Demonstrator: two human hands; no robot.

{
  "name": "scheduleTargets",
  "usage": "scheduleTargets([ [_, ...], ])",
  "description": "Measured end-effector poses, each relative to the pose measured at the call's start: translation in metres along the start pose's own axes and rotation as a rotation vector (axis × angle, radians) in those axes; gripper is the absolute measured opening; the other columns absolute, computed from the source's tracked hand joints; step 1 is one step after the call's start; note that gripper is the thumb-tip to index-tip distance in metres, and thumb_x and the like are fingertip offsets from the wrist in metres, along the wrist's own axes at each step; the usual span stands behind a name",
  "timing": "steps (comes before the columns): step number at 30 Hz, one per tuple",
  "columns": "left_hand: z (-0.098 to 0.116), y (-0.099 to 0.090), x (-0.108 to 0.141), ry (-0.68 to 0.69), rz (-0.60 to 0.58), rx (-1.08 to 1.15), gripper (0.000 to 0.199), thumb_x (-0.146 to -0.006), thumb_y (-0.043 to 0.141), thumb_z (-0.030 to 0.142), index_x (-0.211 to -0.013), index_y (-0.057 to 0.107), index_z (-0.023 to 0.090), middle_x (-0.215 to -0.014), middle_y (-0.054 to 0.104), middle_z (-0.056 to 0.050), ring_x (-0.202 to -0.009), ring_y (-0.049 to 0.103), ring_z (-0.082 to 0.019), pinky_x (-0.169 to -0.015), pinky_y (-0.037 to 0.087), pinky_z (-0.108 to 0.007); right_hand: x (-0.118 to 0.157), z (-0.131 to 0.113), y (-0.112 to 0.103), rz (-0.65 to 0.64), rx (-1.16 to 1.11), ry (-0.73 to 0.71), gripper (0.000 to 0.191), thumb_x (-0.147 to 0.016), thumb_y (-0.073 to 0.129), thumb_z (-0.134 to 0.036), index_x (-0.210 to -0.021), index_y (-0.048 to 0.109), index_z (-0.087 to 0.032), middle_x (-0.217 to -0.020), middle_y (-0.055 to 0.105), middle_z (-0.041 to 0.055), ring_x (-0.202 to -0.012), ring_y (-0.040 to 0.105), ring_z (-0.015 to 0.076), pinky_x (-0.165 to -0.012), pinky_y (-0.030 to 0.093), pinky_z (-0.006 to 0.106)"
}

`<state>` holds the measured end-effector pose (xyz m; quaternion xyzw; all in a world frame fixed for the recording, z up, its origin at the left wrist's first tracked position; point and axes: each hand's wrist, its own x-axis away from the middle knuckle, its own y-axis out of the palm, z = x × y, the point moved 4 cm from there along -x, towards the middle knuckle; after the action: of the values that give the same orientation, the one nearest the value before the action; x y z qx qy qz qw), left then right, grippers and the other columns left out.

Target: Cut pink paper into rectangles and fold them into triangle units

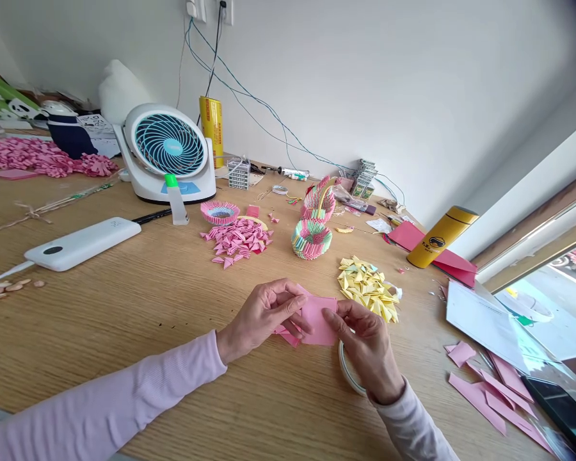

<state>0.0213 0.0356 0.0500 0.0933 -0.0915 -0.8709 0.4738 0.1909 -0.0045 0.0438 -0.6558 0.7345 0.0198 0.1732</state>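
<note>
A pink paper sheet is held up over the table between my two hands. My left hand is closed, with thumb and fingers at the sheet's left edge. On the right edge, my right hand pinches it between thumb and fingers. More pink paper pieces show below my left fingers. A white ring, perhaps a tape roll, is partly hidden under my right hand. Yellow folded paper pieces lie heaped just beyond that hand, and pink folded pieces farther left.
Two folded-paper baskets stand beyond my hands, and a small pink paper bowl is behind the pink heap. A fan, glue bottle and white power bank are leftward. A yellow flask and pink scraps are rightward.
</note>
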Motion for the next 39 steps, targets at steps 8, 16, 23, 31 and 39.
scheduleTargets([
  [8, 0.011, -0.004, -0.001, 0.052, -0.003, -0.236, 0.031, -0.086, 0.058, 0.043, -0.096, 0.058, 0.014, -0.069, 0.065, -0.001, -0.049, 0.063, -0.012, -0.046, 0.05, -0.02, -0.004, -0.013, -0.004, -0.085, 0.132, -0.01, 0.02, -0.083, 0.066, -0.038, -0.08, 0.071, -0.019, -0.065, 0.066, 0.0028, -0.057, 0.058, 0.0155, -0.054, 0.045, 0.027],
  [16, -0.011, 0.004, 0.0, -0.096, 0.042, 0.048, 0.042, -0.072, 0.074, 0.045, -0.096, 0.058, 0.013, -0.073, 0.057, 0.001, -0.053, 0.049, -0.005, -0.044, 0.034, -0.014, 0.005, -0.007, 0.016, 0.097, -0.566, 0.213, 0.018, -0.078, 0.074, -0.034, -0.079, 0.061, -0.021, -0.075, 0.071, 0.0003, -0.073, 0.07, 0.0159, -0.062, 0.054, 0.023],
  [23, -0.01, 0.007, 0.0, -0.201, 0.093, 0.357, 0.029, -0.072, 0.077, 0.032, -0.069, 0.054, 0.014, -0.044, 0.045, 0.009, -0.036, 0.035, -0.001, -0.035, 0.025, -0.011, 0.008, -0.01, 0.028, -0.052, -0.362, 0.196, 0.023, -0.083, 0.068, -0.038, -0.072, 0.063, -0.018, -0.065, 0.066, 0.0004, -0.056, 0.059, 0.0096, -0.051, 0.045, 0.019],
  [31, -0.015, 0.011, 0.003, -0.4, 0.104, 0.849, 0.014, -0.089, 0.059, 0.015, -0.077, 0.06, 0.009, -0.057, 0.057, 0.003, -0.035, 0.048, 0.001, -0.032, 0.039, -0.006, 0.015, -0.022, 0.014, -0.128, 0.194, 0.01, 0.03, -0.09, 0.053, -0.044, -0.079, 0.065, -0.018, -0.066, 0.066, 0.0043, -0.059, 0.061, 0.0169, -0.056, 0.047, 0.028],
  [39, -0.007, -0.006, 0.006, -0.43, 0.315, 1.037, 0.021, -0.097, 0.038, 0.005, -0.099, 0.058, 0.004, -0.082, 0.068, -0.006, -0.045, 0.062, -0.004, -0.037, 0.05, -0.009, 0.055, 0.017, -0.054, -0.207, 1.038, -0.2, 0.03, -0.091, 0.045, -0.023, -0.119, 0.053, -0.017, -0.1, 0.063, 0.0133, -0.085, 0.062, 0.027, -0.072, 0.052, 0.042],
])
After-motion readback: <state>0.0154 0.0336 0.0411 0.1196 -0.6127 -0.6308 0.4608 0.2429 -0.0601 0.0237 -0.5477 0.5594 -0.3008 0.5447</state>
